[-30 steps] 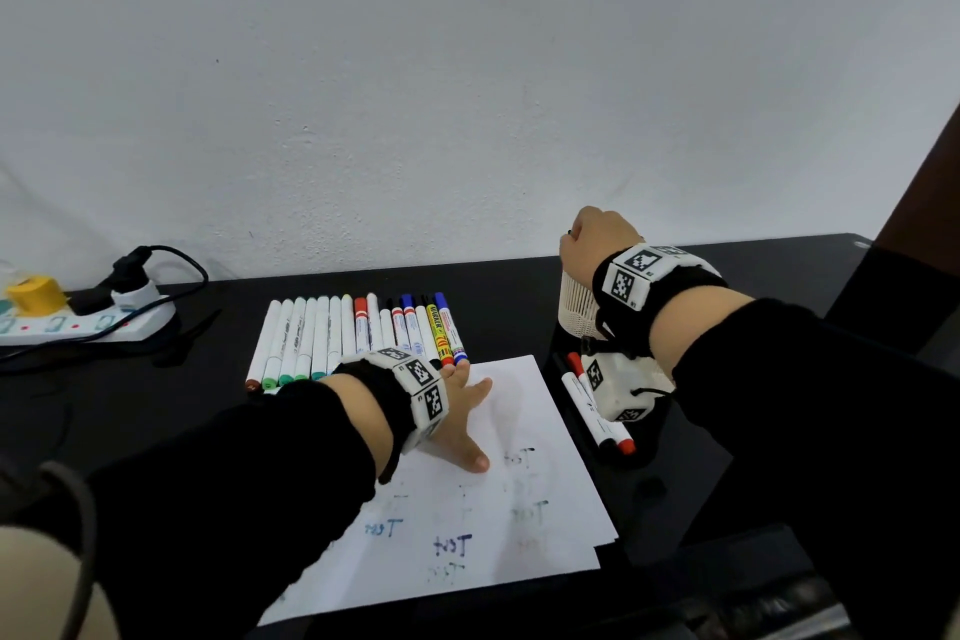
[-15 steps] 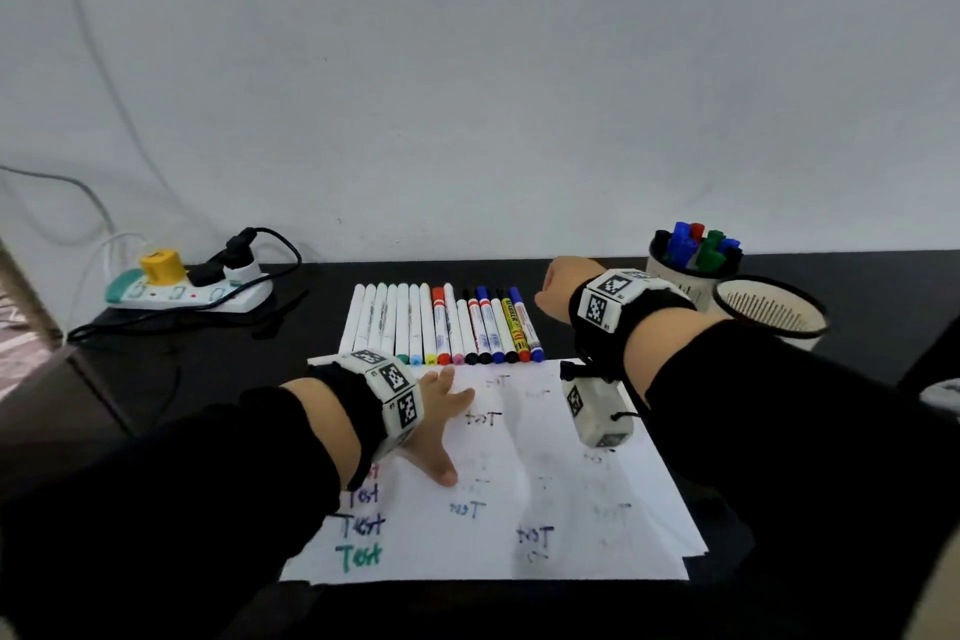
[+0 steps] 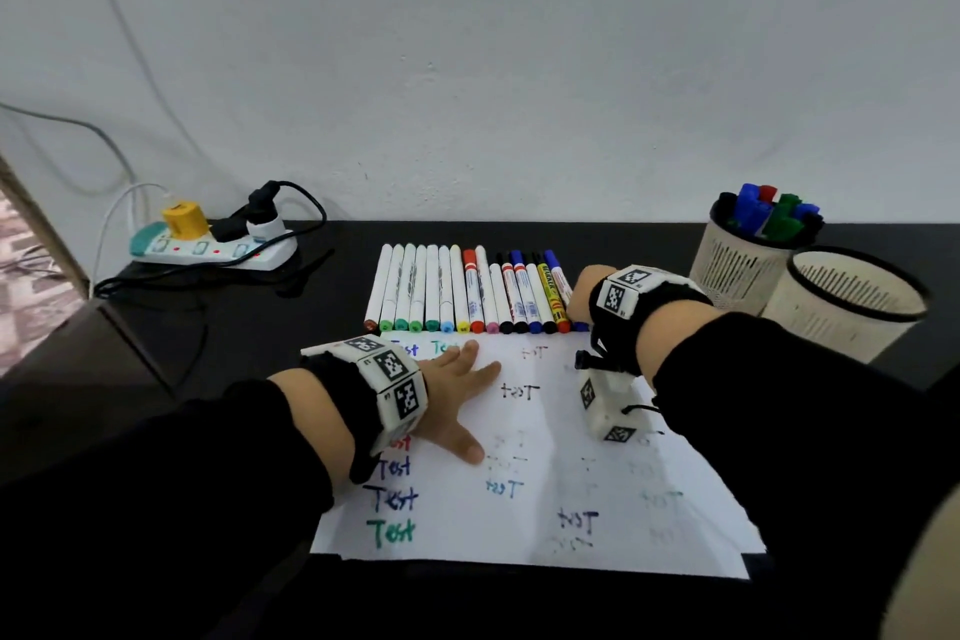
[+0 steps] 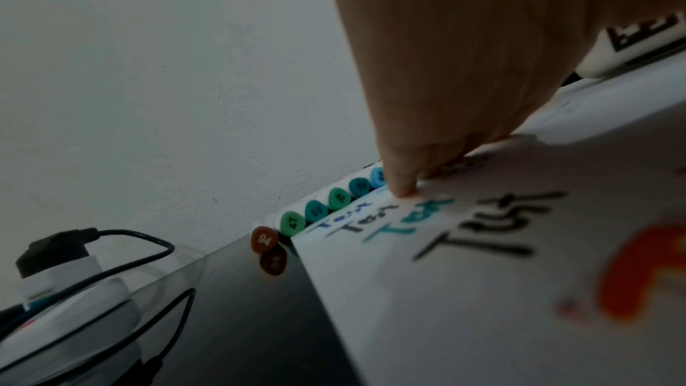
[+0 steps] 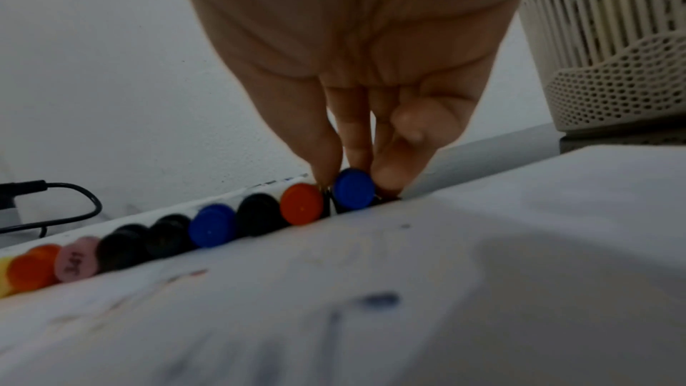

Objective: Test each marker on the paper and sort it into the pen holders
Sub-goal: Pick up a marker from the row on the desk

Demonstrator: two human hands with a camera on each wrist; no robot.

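A row of capped markers [image 3: 467, 291] lies side by side on the black table, just beyond the white paper [image 3: 545, 494] scribbled with "Test". My left hand [image 3: 462, 395] lies flat on the paper's upper left, and its straight fingertips [image 4: 400, 187] press the sheet near the green caps. At the row's right end my right hand [image 3: 579, 296] reaches down, thumb and fingers pinching the last marker, the blue-capped one [image 5: 354, 190]. Two white slatted pen holders stand at the right: the back holder [image 3: 737, 260] has several markers in it, the front holder [image 3: 852, 312] looks empty.
A white power strip [image 3: 208, 244] with a yellow plug, a black plug and trailing cables sits at the back left. The table's left edge [image 3: 130, 327] drops off beside it. A white wall closes off the back.
My right hand has come away from the pen holders, moved left to the end of the marker row and closed on the blue-capped marker. The left hand has stayed on the paper.
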